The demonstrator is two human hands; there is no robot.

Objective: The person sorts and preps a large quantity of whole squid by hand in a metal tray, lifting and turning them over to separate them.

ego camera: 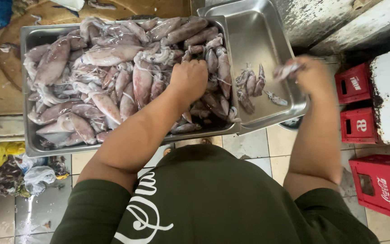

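Here, two steel trays [267, 27], left hand [188, 79] closed among squid [109, 54], right hand [310, 74] pinching one small squid [287, 70].

Both bare forearms reach forward from the body. The left hand [188, 77] is knuckles up, fingers curled downward. The right hand [310, 74] is blurred, its grip closed, arm extended straighter.

Pale pinkish squid [113, 77] heaped in steel tray [28, 135]; few in second tray [267, 27]
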